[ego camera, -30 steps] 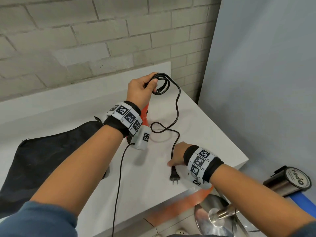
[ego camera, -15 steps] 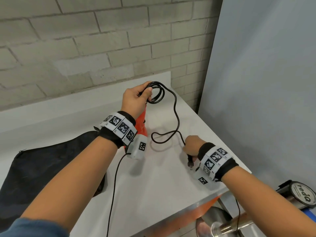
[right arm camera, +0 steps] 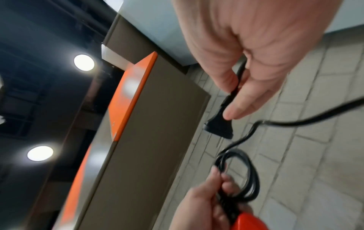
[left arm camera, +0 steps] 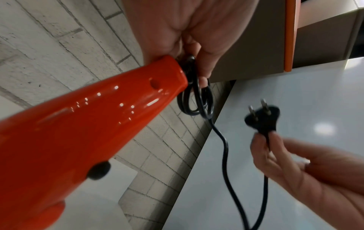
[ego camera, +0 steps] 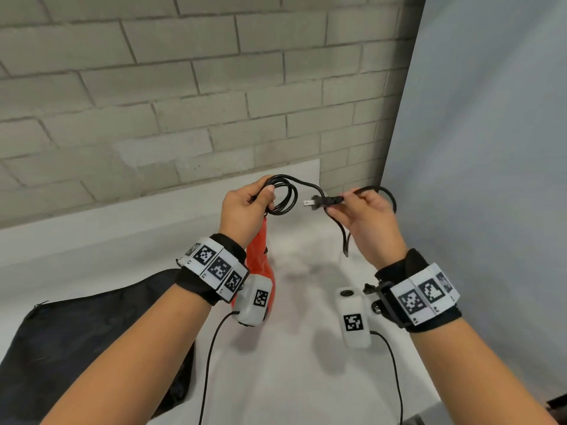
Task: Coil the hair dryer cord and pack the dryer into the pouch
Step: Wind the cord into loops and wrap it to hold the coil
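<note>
Pouch first, nearest the person: it is lying flat and dark on the bench, low on the left side, just beside the left forearm, and nothing is going into it yet. Moving up, the orange hair dryer is hanging under the left hand, its long axis running up and down, cord end at the top. That left hand is gripping the dryer's cord end and is curling its fingers round the coiled cord, whose loops are standing out to its right. Across a small gap, the right hand is pinching the plug by its neck between thumb and fingers, prongs pointing left at the coil. The plug is lying level, and the slack behind it is looping round the back of the right hand and dropping below it. So the right hand is the one carrying the loose end, and the coil is just to its left. By the look of it, one last loop is left to bring across. Count: one dryer, one cord, one plug, one pouch, two hands. Beyond them the brick wall is closing off the bench.
</note>
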The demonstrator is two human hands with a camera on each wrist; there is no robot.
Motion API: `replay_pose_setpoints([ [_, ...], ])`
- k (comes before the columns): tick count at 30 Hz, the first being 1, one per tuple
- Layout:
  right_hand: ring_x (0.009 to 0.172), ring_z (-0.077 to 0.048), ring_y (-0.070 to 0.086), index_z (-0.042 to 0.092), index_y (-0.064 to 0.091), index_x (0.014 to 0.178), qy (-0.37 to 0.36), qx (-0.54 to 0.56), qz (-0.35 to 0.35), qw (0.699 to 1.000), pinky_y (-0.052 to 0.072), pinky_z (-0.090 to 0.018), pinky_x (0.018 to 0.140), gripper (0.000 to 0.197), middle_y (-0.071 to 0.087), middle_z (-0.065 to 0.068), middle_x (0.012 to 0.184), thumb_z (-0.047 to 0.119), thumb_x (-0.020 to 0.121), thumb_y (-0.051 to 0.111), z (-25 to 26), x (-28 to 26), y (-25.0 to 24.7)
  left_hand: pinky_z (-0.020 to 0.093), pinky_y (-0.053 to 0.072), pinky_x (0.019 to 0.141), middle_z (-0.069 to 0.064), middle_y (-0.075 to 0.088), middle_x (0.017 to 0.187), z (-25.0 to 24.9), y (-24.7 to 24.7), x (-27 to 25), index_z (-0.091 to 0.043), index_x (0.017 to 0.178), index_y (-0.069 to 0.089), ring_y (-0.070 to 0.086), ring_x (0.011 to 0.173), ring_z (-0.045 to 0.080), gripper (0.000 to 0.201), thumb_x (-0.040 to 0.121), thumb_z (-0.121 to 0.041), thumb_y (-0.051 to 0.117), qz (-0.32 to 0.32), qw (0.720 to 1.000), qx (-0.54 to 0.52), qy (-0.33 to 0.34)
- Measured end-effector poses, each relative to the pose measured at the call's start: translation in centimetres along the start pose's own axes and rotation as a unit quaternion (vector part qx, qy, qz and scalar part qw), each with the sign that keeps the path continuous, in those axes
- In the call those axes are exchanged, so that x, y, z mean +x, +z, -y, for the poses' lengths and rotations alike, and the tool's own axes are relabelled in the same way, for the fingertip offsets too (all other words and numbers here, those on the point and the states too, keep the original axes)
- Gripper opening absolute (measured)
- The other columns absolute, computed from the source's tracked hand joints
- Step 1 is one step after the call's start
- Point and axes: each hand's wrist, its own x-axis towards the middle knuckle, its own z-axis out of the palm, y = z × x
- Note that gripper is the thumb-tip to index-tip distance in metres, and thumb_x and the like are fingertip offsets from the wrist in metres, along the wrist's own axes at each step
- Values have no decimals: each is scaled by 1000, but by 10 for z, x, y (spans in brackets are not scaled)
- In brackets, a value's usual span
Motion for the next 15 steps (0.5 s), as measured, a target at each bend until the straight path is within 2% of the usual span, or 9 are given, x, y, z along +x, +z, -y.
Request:
replay_pose_setpoints([
  [2,64,-11,68,5,50,81,-40,-18,8,999,59,-21,66,14,61,-5,70,-6,89,49,-10,-1,16,2,37,50,0,51,55,1,0,1,2,116,58,46,40,-3,29,91,-7,49,7,1000,-7,1],
  [4,68,-13,65,6,51,82,-81,-52,9,995,57,-19,64,17,56,-8,80,-11,85,53,-22,-1,29,2,38,53,-11,54,45,3,-2,3,1,115,59,47,42,-4,28,90,-7,49,13,1000,-16,0],
  [7,72,-10,63,12,51,78,-138,-91,-5,986,58,-26,73,28,59,-2,79,-16,81,55,-36,1,40,2,41,59,-15,56,41,5,-4,3,-5,118,58,51,48,-5,29,90,-8,50,12,1000,-22,2],
  [9,75,-5,64,17,53,77,-178,-125,-21,976,56,-24,75,31,61,1,79,-13,80,58,-42,2,43,4,41,59,-11,56,46,6,-6,3,-9,118,57,51,49,-4,29,90,-8,50,8,1000,-26,9],
  [13,81,-3,61,26,53,78,-271,-233,-20,934,52,-15,78,34,61,4,82,-7,80,61,-52,3,44,9,43,71,-4,52,64,6,-8,4,-23,108,58,53,74,5,26,89,-7,51,13,999,8,52],
  [15,80,-8,58,18,58,80,-322,-314,1,893,48,-11,78,22,60,-1,83,-4,79,62,-55,6,44,7,43,72,-3,52,65,5,-7,5,-22,110,57,52,77,6,27,89,-6,51,29,998,6,51],
])
